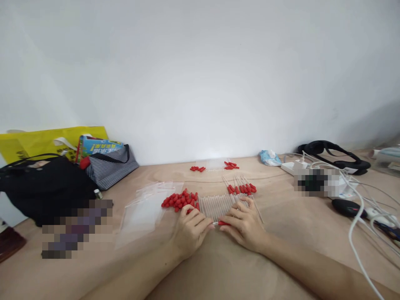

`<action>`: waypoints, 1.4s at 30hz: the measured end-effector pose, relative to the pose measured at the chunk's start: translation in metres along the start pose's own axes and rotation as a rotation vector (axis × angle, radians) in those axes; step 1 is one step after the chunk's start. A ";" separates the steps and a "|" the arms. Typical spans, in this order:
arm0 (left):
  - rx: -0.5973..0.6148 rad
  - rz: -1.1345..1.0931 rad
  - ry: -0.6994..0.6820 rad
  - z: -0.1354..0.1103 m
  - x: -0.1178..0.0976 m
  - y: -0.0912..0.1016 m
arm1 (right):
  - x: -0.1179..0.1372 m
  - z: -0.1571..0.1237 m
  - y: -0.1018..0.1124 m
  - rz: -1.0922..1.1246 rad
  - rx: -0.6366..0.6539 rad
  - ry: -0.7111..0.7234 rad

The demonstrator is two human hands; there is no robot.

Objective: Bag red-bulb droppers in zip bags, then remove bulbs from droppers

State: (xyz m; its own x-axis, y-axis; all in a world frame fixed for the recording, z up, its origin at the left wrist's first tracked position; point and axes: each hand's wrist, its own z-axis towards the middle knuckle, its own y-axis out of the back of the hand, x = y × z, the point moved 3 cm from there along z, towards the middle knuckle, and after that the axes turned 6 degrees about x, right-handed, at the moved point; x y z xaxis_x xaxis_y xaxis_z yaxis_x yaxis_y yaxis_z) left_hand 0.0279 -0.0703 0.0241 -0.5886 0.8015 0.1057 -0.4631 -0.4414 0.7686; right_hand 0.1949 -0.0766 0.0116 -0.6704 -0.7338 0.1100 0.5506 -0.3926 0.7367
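My left hand (191,232) is closed on a thin clear dropper tube, whose end (215,223) shows at my fingertips. My right hand (248,225) pinches a red rubber bulb (223,223) that meets this tube end; how far the tube sits inside it I cannot tell. Just beyond my hands lies a row of clear tubes (215,204), side by side. A heap of loose red bulbs (179,201) is by my left hand. Behind my right hand rest several droppers with red bulbs (245,188) on their tubes.
Clear plastic bags (140,212) lie to the left. More tubes and red bulbs (231,165) are near the wall. Bags, one black (46,187) and one striped (109,168), stand at the left. Right are a blue-white crumpled packet (269,158), a black headset (334,156) and white cables (354,237).
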 end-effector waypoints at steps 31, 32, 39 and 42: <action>0.086 0.002 0.221 0.003 0.027 -0.022 | -0.103 -0.032 0.025 0.040 0.009 -0.840; 0.112 0.030 0.208 0.003 0.027 -0.024 | -0.103 -0.032 0.023 0.052 0.020 -0.839; 0.138 -0.034 0.092 0.006 0.020 -0.025 | -0.102 -0.032 0.019 0.114 0.060 -0.853; 0.153 -0.130 0.106 0.005 0.018 -0.020 | -0.104 -0.033 0.023 0.065 0.018 -0.882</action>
State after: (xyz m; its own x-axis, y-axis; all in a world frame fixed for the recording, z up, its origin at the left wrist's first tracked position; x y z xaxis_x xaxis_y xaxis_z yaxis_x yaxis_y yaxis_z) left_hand 0.0298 -0.0449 0.0139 -0.6006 0.7972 -0.0612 -0.4385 -0.2643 0.8590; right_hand 0.2935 -0.0269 -0.0049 -0.7815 -0.0570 0.6213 0.5983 -0.3510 0.7203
